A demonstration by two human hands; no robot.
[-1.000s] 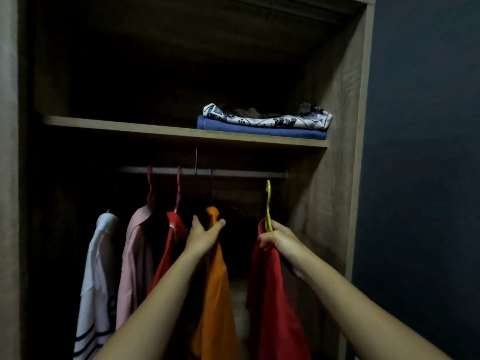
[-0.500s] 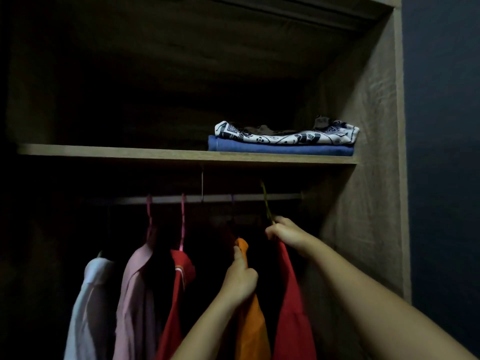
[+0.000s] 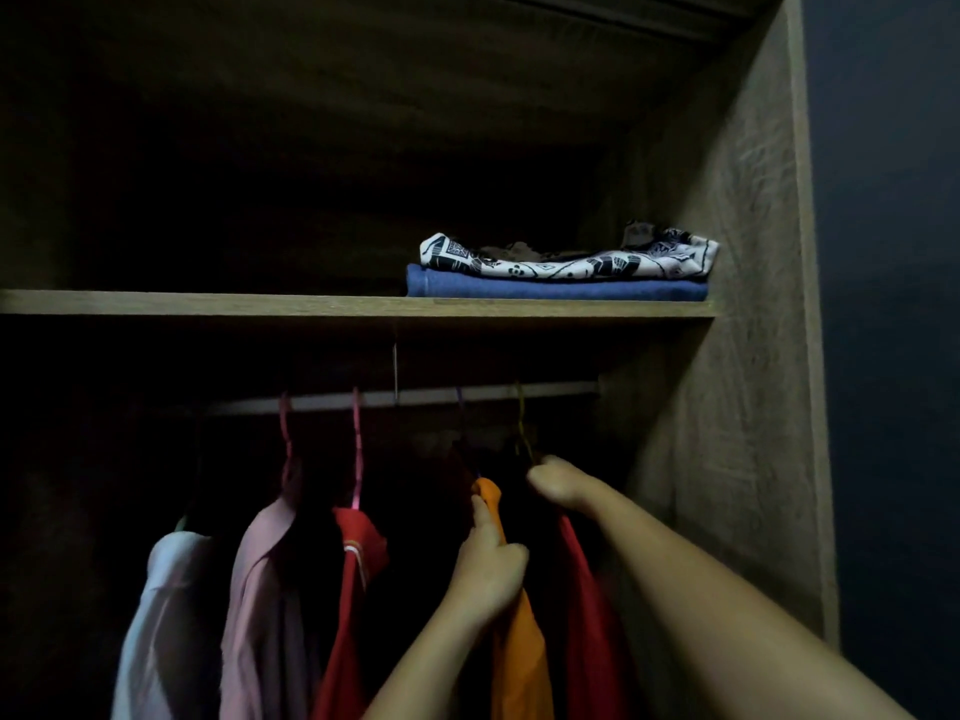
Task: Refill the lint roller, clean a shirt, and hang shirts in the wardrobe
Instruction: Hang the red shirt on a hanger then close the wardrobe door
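Head view. My right hand (image 3: 558,483) is closed around the neck of the yellow hanger (image 3: 521,423), whose hook sits at the rail (image 3: 415,397); whether the hook is fully over the rail I cannot tell, as the light is poor there. The red shirt (image 3: 589,605) hangs from that hanger, below my right wrist, near the wardrobe's side panel (image 3: 737,407). My left hand (image 3: 491,563) is fisted on the shoulder of the orange shirt (image 3: 519,662), holding it aside just left of the red one.

Recommended handling: seat the hook squarely over the rail before I let go. Keep the orange shirt drawn left until the red one hangs free, so the two do not bunch. Release the right grip first, then the left.

Materials. The rail is a pale, smooth, round bar. The hangers are thin with narrow hooks, likely to swing and slip. The shirts are soft woven cloth, draping in long folds. Further left hang another red shirt (image 3: 348,605), a pink shirt (image 3: 265,605) and a white shirt (image 3: 161,631). The shelf (image 3: 208,304) is flat grained board and carries a folded blue cloth (image 3: 556,290) under a patterned white one (image 3: 566,259).
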